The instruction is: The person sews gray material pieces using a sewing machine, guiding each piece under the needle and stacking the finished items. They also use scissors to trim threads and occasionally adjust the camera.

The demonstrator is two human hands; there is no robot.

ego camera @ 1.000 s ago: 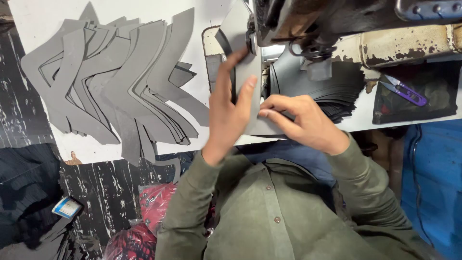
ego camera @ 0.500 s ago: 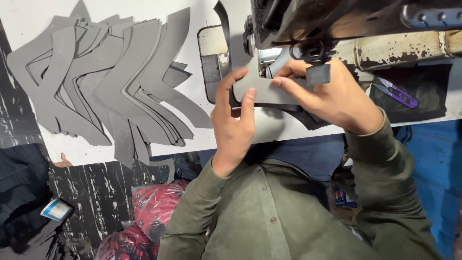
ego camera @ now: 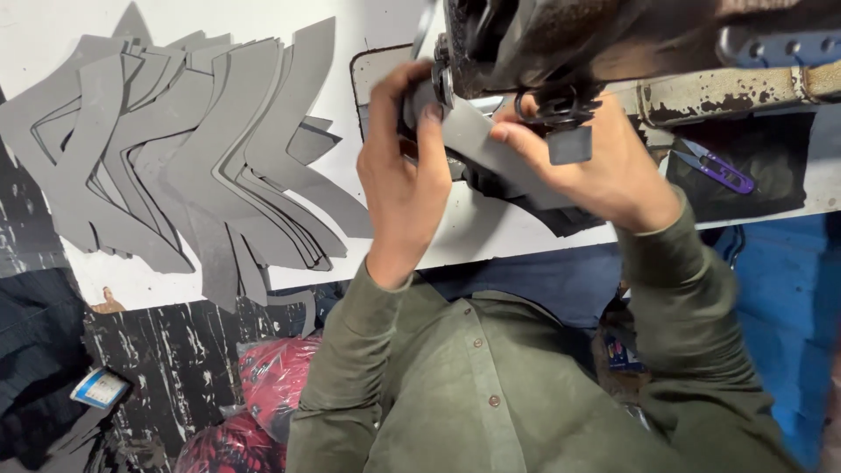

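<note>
The sewing machine head hides the grey piece's upper end.

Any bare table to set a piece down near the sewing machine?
Bare white table in a strip along the near edge below both hands, and a patch at top left above the stack of grey cut pieces. Crowded: the left hand and right hand hold a grey piece at the sewing machine.

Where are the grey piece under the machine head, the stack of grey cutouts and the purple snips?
grey piece (ego camera: 491,149): head view, on its flat middle between the hands.
stack of grey cutouts (ego camera: 184,158): head view, on the pile's middle.
purple snips (ego camera: 725,172): head view, on the handle.
</note>
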